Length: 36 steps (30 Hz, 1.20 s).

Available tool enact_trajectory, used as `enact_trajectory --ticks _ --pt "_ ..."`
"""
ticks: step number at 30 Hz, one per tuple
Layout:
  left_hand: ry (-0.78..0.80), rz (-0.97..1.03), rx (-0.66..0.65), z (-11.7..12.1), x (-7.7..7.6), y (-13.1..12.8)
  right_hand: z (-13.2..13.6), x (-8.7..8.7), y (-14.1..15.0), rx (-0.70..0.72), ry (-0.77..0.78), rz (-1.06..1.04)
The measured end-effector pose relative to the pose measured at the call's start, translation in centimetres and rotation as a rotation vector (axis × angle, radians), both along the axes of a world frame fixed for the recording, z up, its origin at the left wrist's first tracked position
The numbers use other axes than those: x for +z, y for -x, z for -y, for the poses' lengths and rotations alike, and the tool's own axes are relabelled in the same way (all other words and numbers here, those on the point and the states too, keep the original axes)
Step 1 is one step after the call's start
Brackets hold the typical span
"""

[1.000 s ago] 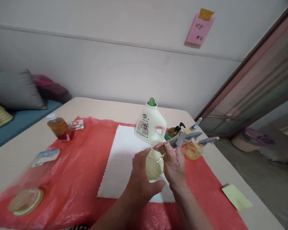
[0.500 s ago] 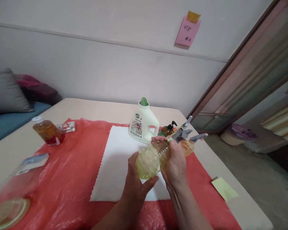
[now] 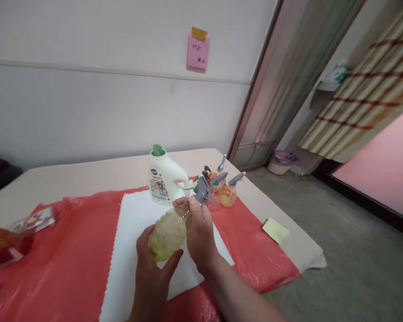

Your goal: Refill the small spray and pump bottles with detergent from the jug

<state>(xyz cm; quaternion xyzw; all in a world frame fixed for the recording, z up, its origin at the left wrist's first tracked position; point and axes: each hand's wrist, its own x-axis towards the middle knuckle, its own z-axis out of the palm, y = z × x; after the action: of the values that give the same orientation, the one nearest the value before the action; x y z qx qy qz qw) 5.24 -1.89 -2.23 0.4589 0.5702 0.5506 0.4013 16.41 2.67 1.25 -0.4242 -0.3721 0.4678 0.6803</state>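
A clear, yellow-green spray bottle (image 3: 168, 236) with a grey trigger head (image 3: 202, 190) is held tilted above the white cloth (image 3: 134, 223), its head pointing away to the upper right. My left hand (image 3: 152, 255) wraps round its base, thumb on the near side. Around the neck, just under the head, my right hand (image 3: 199, 226) is closed. Behind them stands a cream detergent jug (image 3: 166, 179) with a green piece in its open mouth. Several more spray bottles with grey heads, among them an orange one (image 3: 227, 195), stand just beyond my right hand.
Red plastic sheeting (image 3: 77, 250) covers much of the pale table (image 3: 87, 176). A small packet (image 3: 40, 219) and an amber bottle (image 3: 3, 246) are at the left. A yellow sticky note (image 3: 276, 230) lies near the right edge. A bin (image 3: 282, 162) stands on the floor.
The view has turned to the right, so the table things appear farther left. Both hands still hold the spray bottle, whose grey head now shows more clearly.
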Motion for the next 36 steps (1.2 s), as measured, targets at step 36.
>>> enact_trajectory --ticks 36 --pt "0.578 0.611 -0.049 -4.0 -2.7 4.7 -2.4 1.2 -12.0 -0.613 0.007 0.529"
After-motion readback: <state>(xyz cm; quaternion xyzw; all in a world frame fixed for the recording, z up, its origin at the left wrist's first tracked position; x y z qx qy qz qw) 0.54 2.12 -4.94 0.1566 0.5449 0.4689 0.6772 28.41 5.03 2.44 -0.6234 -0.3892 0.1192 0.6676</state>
